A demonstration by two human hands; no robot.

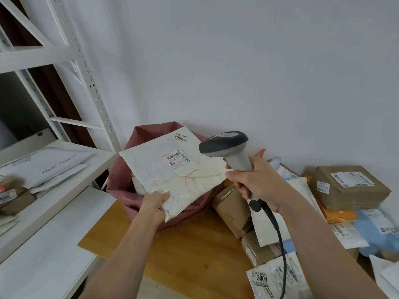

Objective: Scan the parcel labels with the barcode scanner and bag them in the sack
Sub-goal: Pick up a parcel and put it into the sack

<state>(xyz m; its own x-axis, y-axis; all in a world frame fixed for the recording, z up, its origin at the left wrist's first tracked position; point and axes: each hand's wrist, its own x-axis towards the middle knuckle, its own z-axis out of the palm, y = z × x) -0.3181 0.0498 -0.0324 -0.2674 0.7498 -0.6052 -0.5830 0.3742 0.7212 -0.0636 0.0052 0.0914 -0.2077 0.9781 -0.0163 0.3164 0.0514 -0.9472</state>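
Note:
My left hand (154,206) grips the near corner of a flat white mailer parcel (172,167), held tilted over the open mouth of the dark red sack (121,178). The parcel's barcode label (177,161) faces up, and a second sticker reading 2002 sits near its far edge. My right hand (257,182) holds the grey barcode scanner (226,147) by its handle. The scanner's head points left toward the label from just beside the parcel. Its black cable (278,238) hangs down past my right forearm.
A pile of parcels (345,188) lies at the right: brown boxes, white, blue and orange mailers, one marked 3004 (262,278). The sack stands on a wooden surface (183,251) against the wall. White shelving (54,160) at the left holds more mailers.

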